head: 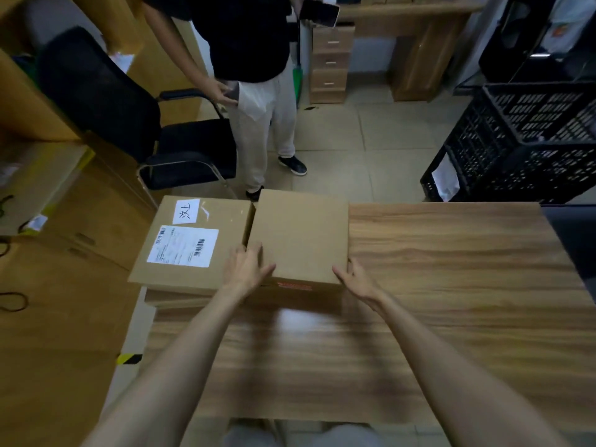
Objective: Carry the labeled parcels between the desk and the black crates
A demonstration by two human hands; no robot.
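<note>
Two cardboard parcels lie side by side at the far left end of the wooden desk (435, 285). The left parcel (190, 246) bears a white shipping label with barcodes and a small handwritten note. The right parcel (300, 237) has a plain top and red print on its near side. My left hand (246, 266) touches this plain parcel's near left corner, fingers reaching into the gap between the parcels, thumb lying on top. My right hand (353, 279) presses straight fingers against its near right corner. The black crates (529, 140) stand stacked at the far right.
Another person (254, 91) stands beyond the parcels, holding a phone. A black office chair (129, 114) is at the back left beside wooden cabinets (80, 221). A drawer unit (330, 62) stands against the far wall, tiled floor before it.
</note>
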